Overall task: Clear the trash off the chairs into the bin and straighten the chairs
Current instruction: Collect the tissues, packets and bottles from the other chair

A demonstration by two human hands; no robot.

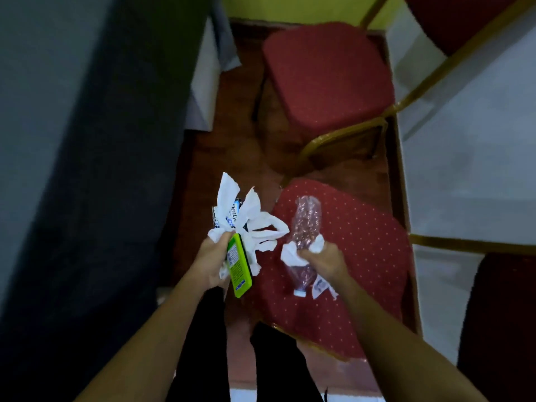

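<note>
Both hands are full now. The left hand [213, 261] is clenched around a bunch of torn white tissue [249, 221], a lime-green Mentos box [238, 266] and what looks like a blue-and-white Mentos wrapper [229, 217] poking up behind the paper. The right hand [322, 261] grips a clear, empty plastic bottle [308, 220] together with a wad of tissue, held just above the near chair seat [362, 242], the dotted red one. A small printed scrap [320, 285] hangs below that hand; I can't tell if it is pinched or lying on the seat.

The far red chair [327, 76] looks bare. No bin is in sight from here, so the sensible thing is to keep both fists tight and carry everything off in one trip, minding the loose tissue tails, which could tear or drop. That scrap wants checking before leaving the seat. The chairs sit askew between the white-draped surfaces [470, 140], and they can only be squared up once the hands are emptied.
</note>
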